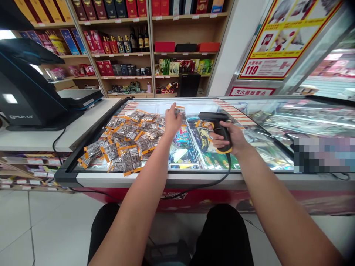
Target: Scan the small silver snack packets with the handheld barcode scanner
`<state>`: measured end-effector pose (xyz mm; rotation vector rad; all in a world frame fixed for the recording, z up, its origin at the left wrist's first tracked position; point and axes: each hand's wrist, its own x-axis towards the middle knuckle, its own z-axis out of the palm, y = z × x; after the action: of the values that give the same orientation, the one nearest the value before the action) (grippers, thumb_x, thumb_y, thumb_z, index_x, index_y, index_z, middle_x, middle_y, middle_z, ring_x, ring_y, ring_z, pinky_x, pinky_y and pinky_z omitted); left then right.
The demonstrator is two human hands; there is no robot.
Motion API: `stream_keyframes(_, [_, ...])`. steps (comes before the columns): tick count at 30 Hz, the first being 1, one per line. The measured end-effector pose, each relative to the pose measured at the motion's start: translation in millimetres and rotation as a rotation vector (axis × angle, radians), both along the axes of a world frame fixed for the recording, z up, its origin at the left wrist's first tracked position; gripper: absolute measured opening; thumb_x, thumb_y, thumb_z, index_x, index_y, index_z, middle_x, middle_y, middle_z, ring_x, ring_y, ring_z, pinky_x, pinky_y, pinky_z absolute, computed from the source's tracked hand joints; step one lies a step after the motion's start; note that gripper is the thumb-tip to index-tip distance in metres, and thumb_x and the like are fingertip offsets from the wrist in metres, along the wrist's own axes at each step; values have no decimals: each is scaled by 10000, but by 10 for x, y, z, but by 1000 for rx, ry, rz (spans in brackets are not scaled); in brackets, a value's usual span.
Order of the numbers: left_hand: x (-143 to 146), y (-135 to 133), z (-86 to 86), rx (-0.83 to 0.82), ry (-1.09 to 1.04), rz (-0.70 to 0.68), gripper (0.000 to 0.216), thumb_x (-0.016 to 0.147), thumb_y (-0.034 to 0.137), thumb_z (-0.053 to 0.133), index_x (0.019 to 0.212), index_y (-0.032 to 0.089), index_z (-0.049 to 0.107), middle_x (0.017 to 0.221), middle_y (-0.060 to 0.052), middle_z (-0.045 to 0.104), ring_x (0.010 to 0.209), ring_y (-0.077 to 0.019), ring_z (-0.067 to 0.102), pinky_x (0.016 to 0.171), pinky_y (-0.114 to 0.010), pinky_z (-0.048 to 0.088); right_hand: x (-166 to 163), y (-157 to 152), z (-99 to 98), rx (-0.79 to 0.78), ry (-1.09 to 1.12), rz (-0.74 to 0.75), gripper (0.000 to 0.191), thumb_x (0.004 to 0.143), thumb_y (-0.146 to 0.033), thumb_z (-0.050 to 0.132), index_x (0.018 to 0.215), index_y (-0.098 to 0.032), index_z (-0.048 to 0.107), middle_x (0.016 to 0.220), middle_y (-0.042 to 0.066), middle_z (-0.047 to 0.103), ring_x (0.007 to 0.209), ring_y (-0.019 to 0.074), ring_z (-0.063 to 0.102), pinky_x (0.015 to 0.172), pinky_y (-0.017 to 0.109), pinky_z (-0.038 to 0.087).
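Note:
A black barcode scanner (222, 133) with a yellow-orange trim is gripped in my right hand (234, 138), its head turned to the left. Its cable hangs from the handle and loops down over the freezer's front. My left hand (173, 120) is closed on a small snack packet (181, 110) with an orange edge, partly hidden by the fingers. To the left of that hand lies a heap of similar packets (129, 133), clear with dark contents and orange ends, spread on the freezer's glass top (155, 107).
A chest freezer rim (119, 177) runs across in front of me, with bagged goods (183, 138) under the glass. On the left, a black checkout scale (30, 85) stands on a white counter (44, 138). Shelves (116, 55) of boxes and bottles line the back.

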<state>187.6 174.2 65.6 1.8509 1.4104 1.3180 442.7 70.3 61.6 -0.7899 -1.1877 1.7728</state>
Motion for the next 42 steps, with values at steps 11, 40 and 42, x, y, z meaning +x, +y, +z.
stream_keyframes(11, [88,95,-172,37,-197,-10,607,997,30,552,1570,201,659,1574,-161,686,1492,-259,620,1353,-380,423,-92,3,-69,-18,-116,11,547,924,-658,902,1077,-218,616,618,-82,494,412,46,230,421,199,246])
stream_keyframes(40, [662,-594,-259,20,808,-229,440,1195,414,559,1512,129,664,1600,-226,654,1520,-343,630,1242,-436,545,28,44,-15,53,83,-51,426,936,-534,868,1074,-200,643,618,-92,440,437,37,158,440,178,368])
stream_keyframes(42, [703,-606,-264,47,805,-286,463,1215,467,488,1510,172,690,1634,-185,651,1551,-338,600,1257,-450,539,38,55,-27,50,83,-59,418,937,-542,862,1048,-207,639,607,-92,426,429,40,160,439,188,378])
